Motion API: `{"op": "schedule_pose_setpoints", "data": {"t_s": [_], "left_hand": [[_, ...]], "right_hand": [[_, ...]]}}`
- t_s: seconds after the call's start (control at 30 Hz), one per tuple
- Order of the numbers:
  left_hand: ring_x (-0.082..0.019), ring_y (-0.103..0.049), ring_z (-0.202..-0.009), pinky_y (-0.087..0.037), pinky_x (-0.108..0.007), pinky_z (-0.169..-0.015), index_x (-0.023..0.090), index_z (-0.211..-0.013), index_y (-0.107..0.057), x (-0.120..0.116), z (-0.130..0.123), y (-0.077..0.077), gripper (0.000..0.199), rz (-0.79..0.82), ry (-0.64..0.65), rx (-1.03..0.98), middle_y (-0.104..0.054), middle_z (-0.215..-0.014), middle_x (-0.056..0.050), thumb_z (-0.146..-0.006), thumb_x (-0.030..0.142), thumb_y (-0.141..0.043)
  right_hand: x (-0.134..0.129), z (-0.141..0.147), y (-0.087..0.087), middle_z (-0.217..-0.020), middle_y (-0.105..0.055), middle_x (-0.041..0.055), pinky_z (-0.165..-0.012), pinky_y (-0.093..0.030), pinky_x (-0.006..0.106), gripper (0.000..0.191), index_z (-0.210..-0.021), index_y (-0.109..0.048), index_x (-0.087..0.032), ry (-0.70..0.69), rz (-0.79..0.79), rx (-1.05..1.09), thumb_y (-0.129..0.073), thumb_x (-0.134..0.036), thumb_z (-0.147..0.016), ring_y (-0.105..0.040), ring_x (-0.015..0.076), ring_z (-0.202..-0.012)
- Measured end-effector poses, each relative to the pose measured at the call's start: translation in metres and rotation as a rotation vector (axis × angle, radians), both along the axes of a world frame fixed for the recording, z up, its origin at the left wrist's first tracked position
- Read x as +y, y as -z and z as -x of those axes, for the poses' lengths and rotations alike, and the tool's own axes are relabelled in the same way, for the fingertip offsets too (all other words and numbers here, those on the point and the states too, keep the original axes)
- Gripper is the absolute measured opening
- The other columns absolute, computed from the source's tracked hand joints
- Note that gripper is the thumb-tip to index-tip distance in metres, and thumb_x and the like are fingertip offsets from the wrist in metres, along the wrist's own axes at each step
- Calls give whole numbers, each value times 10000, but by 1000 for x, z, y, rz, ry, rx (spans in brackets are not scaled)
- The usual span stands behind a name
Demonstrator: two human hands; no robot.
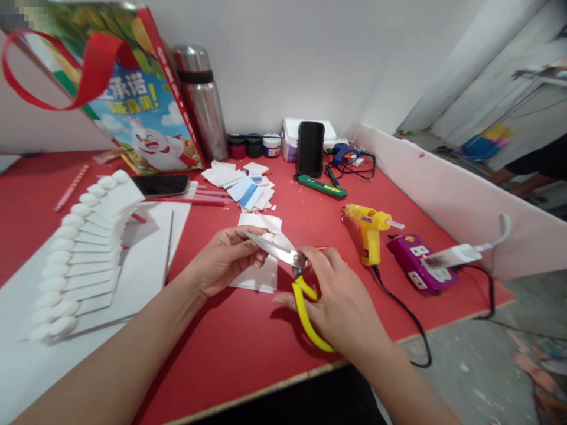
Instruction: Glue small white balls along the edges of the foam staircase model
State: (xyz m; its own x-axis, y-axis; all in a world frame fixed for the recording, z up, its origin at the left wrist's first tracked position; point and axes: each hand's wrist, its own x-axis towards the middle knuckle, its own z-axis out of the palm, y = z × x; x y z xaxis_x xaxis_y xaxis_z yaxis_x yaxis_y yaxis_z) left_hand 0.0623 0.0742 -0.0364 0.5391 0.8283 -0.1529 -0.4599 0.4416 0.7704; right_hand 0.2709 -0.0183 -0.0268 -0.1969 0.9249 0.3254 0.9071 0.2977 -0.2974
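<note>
My right hand [339,295] grips a pair of yellow-handled scissors [305,310], whose metal blades point left toward my other hand. The fingers of my left hand [225,257] are pinched around a small white piece of card [267,236], partly hidden behind the blades. Beneath both hands lie white paper sheets [254,278] on the red table. To the left, a curved, stepped model of white cards with rounded white pads [88,254] stands on a large white sheet [146,254].
A yellow glue gun [370,230] and a purple power strip [423,265] sit at right, cords trailing over the edge. Card scraps [245,186], a green cutter [321,186], a propped phone [310,149], a steel flask [204,106] and a gift bag [146,112] are behind.
</note>
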Motion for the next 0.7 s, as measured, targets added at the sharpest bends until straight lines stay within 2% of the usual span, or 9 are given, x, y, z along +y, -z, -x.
{"op": "schedule_pose_setpoints", "data": {"t_s": [0.33,0.7], "left_hand": [[-87,-643,-582,-526,-153,-578,145,-879,-826,-1,-1,-1,185,-19,22,-3,-706,-638,-41,-737,241,-897],[-76,-635,-583,-522,-139,-570,101,-831,-801,0,0,0,171,-15,33,15,-712,-661,-52,-757,234,-880]], "right_hand": [[-1,0,2,-926,-640,112,-582,-497,349,538,-1215,-584,-141,7,-41,-78,-569,-609,-950,-669,279,-729],[-3,0,5,-927,-670,133,-582,-514,354,520,-1231,-587,-110,-1,-102,-121,-510,-567,-995,-684,279,-733]]}}
